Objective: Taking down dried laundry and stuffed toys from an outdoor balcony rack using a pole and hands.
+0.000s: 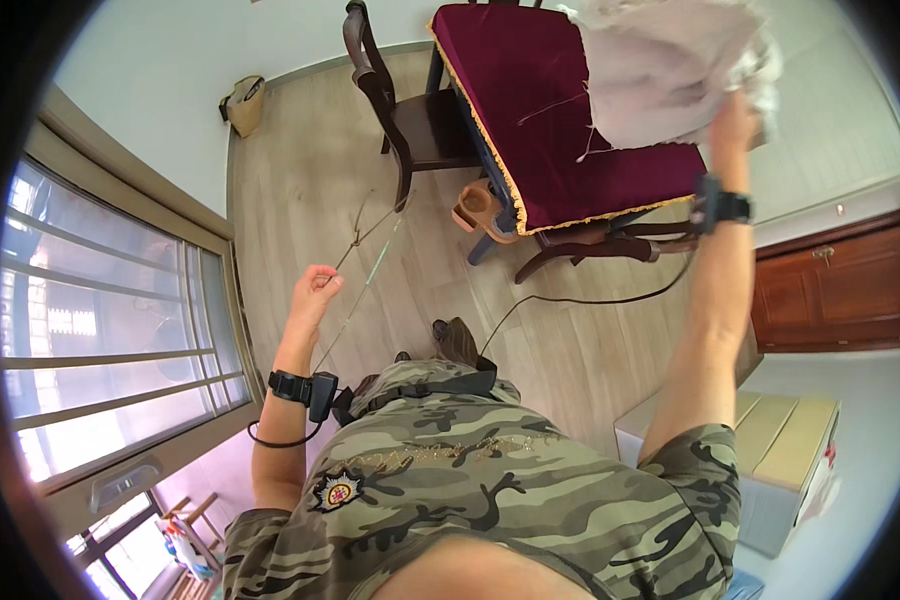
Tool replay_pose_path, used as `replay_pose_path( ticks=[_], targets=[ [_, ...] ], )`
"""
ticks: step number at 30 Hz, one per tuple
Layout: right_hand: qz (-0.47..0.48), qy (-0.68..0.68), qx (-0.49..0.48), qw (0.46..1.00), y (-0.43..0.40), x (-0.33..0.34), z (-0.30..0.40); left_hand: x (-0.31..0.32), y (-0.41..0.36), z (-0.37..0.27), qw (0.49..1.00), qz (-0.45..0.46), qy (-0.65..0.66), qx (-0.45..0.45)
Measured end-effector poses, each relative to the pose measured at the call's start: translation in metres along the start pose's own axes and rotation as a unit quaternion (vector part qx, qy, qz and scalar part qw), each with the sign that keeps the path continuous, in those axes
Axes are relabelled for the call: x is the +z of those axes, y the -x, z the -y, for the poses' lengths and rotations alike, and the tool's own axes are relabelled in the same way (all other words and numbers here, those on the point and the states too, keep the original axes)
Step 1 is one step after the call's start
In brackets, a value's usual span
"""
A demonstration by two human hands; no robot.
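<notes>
My left hand [315,292] pinches a thin cord [355,244] between thumb and fingers, over the floor. The cord has a knot and runs up and to the right; a lighter thin line hangs just right of it. My right hand [736,124] is closed on the edge of a whitish cloth [652,75] with frayed edges, at the upper right. That cloth lies partly over a table with a dark red cover [525,150] trimmed in gold fringe. Loose threads trail from the cloth onto the cover.
A dark wooden chair [435,127] stands left of the table, another [607,246] at its near side. A brown plastic object [480,210] is by the table leg. A bag [245,105] sits by the wall, a barred window [120,300] at left, a box [765,442] at lower right.
</notes>
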State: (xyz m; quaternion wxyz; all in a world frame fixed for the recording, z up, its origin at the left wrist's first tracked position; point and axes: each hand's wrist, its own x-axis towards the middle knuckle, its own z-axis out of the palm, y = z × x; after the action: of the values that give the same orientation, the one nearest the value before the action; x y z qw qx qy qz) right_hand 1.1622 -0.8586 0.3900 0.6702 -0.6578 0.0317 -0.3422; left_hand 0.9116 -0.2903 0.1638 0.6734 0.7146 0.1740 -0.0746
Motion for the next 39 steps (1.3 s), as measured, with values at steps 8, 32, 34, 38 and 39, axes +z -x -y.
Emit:
replay_pose_path(
  ticks=[8, 32, 34, 38, 39],
  targets=[
    [0.185, 0.479, 0.172, 0.840, 0.213, 0.065, -0.281, 0.030, -0.014, -0.009, 0.996, -0.077, -0.002, -0.040],
    [0.199, 0.407, 0.065, 0.889, 0.253, 0.140, -0.354, 0.115, 0.008, 0.001, 0.996, -0.055, 0.006, -0.071],
    [0.209, 0.375, 0.048, 0.902, 0.260, 0.136, -0.353, 0.120, 0.013, 0.004, 0.998, -0.014, 0.020, -0.054],
    [0.234, 0.329, 0.121, 0.907, 0.290, 0.109, -0.326, 0.126, 0.025, 0.016, 0.993, 0.076, 0.038, -0.081],
    [0.289, 0.311, 0.142, 0.894, 0.302, 0.092, -0.315, 0.128, 0.029, 0.021, 0.989, 0.109, 0.044, -0.084]
  ],
)
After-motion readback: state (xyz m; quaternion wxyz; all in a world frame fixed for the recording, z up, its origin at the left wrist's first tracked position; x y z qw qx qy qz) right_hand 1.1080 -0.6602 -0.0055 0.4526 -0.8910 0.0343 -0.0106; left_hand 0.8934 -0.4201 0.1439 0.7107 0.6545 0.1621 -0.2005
